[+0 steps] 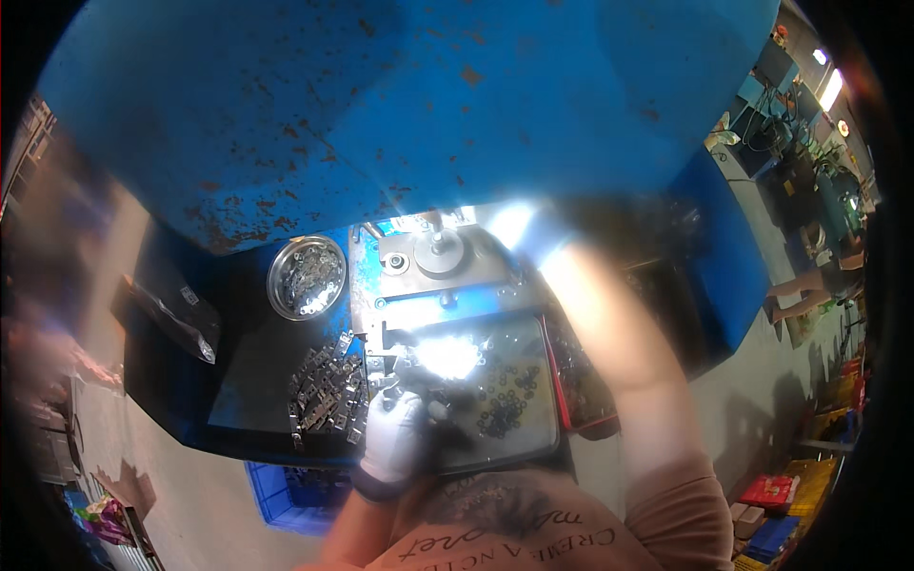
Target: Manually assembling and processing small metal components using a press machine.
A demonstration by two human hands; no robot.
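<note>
My left hand, in a white glove, rests at the front of a metal fixture on a blue press machine. Its fingers curl toward a bright glare spot on the fixture, and what they hold is hidden by the glare. A pile of small flat metal plates lies just left of this hand. A tray scattered with small dark rings lies just right of it. My right forearm reaches up and back toward the machine. My right hand is blurred and washed out near the round press head.
A round metal bowl of small parts sits at the back left of the dark bench. A black plastic bag lies at the bench's left edge. A blue crate stands on the floor below. Another person works far right.
</note>
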